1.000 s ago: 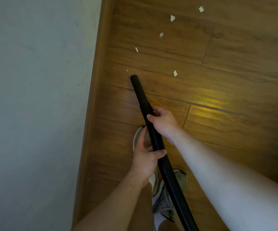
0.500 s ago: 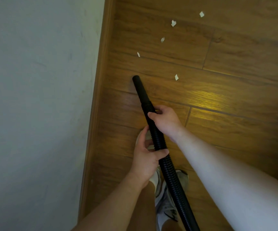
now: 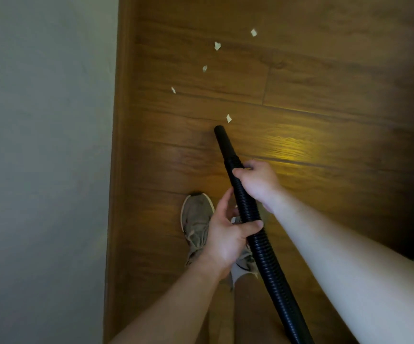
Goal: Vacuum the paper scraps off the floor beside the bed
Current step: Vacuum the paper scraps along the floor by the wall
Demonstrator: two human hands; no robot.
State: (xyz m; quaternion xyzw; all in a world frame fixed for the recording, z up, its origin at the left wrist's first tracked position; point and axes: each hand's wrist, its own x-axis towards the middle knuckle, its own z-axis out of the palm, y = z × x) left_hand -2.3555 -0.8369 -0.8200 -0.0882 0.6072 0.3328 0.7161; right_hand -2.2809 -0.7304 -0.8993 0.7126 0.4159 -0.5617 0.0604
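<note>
Both hands are wrapped round the black ribbed hose [image 3: 266, 254]: the right hand [image 3: 258, 182] grips it higher up near the smooth nozzle [image 3: 223, 142], the left hand [image 3: 228, 234] just below. The nozzle's tip sits low over the wooden floor [image 3: 325, 70], just beside the nearest paper scrap [image 3: 229, 118]. Four more scraps [image 3: 217, 45] trail away beyond it. A grey shoe [image 3: 196, 219] stands under the left hand.
</note>
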